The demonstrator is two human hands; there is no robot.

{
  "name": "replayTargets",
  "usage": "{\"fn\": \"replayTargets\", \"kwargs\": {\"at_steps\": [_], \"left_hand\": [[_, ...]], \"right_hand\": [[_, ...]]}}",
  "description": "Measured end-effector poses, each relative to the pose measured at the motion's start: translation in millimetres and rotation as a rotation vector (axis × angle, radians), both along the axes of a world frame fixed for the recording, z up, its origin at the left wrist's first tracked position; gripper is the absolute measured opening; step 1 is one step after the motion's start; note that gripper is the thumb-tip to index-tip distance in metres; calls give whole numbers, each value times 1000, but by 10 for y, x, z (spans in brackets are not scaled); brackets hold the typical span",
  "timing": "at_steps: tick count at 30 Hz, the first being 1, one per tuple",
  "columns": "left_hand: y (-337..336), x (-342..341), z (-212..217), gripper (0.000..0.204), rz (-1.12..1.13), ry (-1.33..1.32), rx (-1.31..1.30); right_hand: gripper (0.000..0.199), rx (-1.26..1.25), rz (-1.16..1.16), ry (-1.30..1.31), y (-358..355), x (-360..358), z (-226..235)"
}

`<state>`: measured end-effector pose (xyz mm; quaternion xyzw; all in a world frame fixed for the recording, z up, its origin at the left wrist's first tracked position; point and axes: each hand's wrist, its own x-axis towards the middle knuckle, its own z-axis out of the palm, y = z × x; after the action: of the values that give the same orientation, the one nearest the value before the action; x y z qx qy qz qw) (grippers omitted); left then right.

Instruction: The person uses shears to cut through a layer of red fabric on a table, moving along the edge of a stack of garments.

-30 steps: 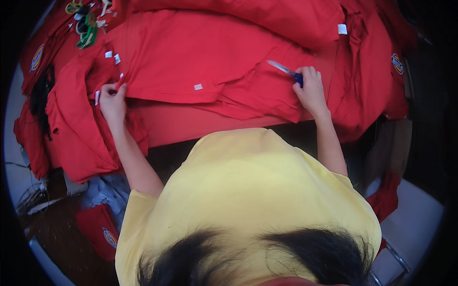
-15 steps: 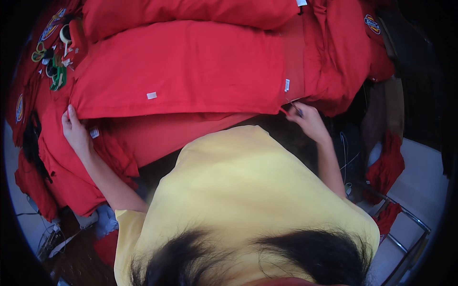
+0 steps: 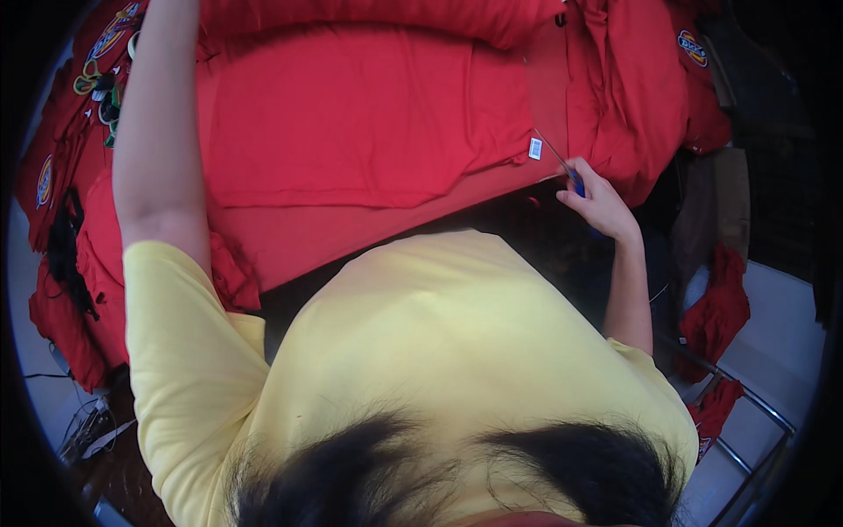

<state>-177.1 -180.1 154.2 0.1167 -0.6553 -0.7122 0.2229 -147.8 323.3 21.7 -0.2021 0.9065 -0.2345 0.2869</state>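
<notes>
A red garment (image 3: 351, 123) lies spread on the red-covered table (image 3: 290, 255) in front of me, with a few creases and its right lower corner folded. My left arm stretches far forward across the garment's left end, and the hand is beyond the upper edge of the view. At the table's right front edge, my right hand (image 3: 601, 200) is closed round blue-handled scissors (image 3: 576, 181). Their thin metal blades point up and left toward a small white label (image 3: 536, 147) beside the garment's right edge.
A thick red bundle (image 3: 369, 19) of cloth lies along the far side. More red garments (image 3: 628, 114) are heaped at the right. At the far left hang scissors with yellow handles (image 3: 86, 81) near tape rolls. A metal rail (image 3: 746, 395) stands low at the right.
My left hand has let go of the garment's near left corner and reached forward out of view. My right hand has drawn slightly right with the scissors. The garment's near edge has shifted and creased.
</notes>
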Motion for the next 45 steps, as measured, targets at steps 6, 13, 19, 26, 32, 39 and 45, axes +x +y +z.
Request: {"fn": "replayTargets", "kwargs": {"at_steps": [6,13,19,26,32,39,45], "left_hand": [[628,897,-1327,11,-744,-450,-809],[1729,1965,-2090,27,-385,-261,-1087],[1694,2074,-1779,21,-199,-317,-390],[2638,2206,-1976,26,-51,-814,-64],[3738,1860,-2437,20,275,-378,595],[4058,1552,-2464,19,430,-316,718],[4198,1576,-2320,16,247,-312,707]], "right_hand": [[33,-19,47,465,-566,66,-484],[23,-270,57,-111,-659,-337,-354],[27,-122,443,-208,-195,-989,127],[29,-485,493,385,-674,-1096,-688],[35,-347,664,879,-824,-1060,-900],[40,-233,661,634,-373,-1053,-736],[38,-143,560,68,-339,-1091,-344]]}}
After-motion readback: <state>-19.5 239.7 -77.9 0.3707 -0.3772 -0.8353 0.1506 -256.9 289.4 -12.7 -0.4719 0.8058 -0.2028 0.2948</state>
